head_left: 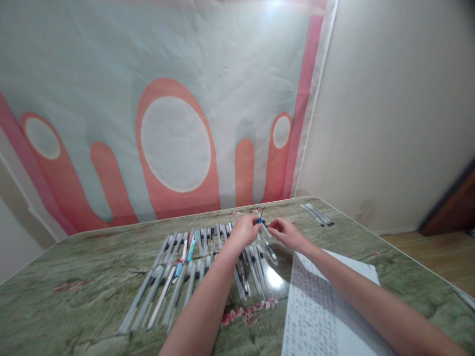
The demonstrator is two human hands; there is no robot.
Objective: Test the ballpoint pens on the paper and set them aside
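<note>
My left hand (pixel 245 230) is closed around a small blue pen part (pixel 260 221) with a thin dark tip pointing up, over the back middle of the table. Just to its right, my right hand (pixel 284 231) pinches a small dark piece (pixel 265 226), too small to name. A loose pen (pixel 271 253) lies below the gap between my hands. Several clear pens and pen tubes (pixel 148 291) lie in two rows to the left and under my left forearm. Among them are a teal pen (pixel 191 247) and a pink and white pen (pixel 184 251).
Handwritten paper sheets (pixel 309 306) lie under my right forearm. Several thin refills (pixel 316 215) rest at the back right of the green marbled table (pixel 92 277). A patterned cloth (pixel 174 143) hangs behind the table.
</note>
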